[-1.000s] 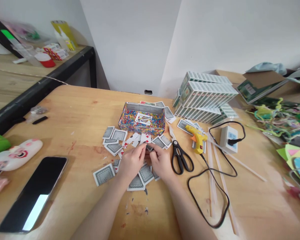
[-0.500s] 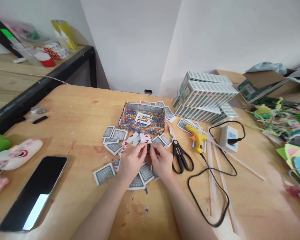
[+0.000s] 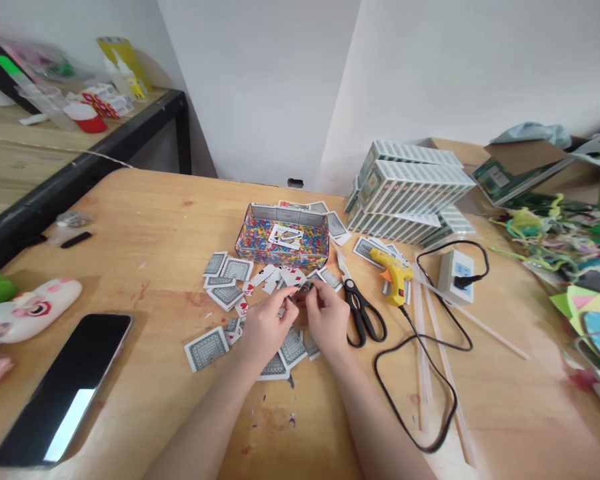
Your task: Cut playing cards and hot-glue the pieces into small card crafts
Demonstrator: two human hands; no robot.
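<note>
My left hand [image 3: 269, 322] and my right hand [image 3: 329, 317] come together over scattered playing cards [image 3: 293, 348]. Pinched between the fingertips of both is a small dark grey strip [image 3: 303, 290], too small to make out its kind; the fingers cover part of it. Just beyond my hands stands an open box [image 3: 283, 253] with a multicoloured speckled pattern and card backs along its far inside wall. One face card [image 3: 285, 236] lies inside it. Black-handled scissors [image 3: 361, 313] rest close to my right hand, blades pointing away.
To the right lie a yellow glue gun [image 3: 396, 275], its looping black cord, clear glue sticks [image 3: 443, 360] and a white power socket [image 3: 450, 277]. Card boxes [image 3: 410, 190] are stacked behind. A phone [image 3: 65, 387] and a white plush-like thing [image 3: 45, 307] lie left.
My fingertips have drawn slightly apart, and more of the dark strip shows between them. My right hand has shifted a little to the right. The things on the table stay put.
</note>
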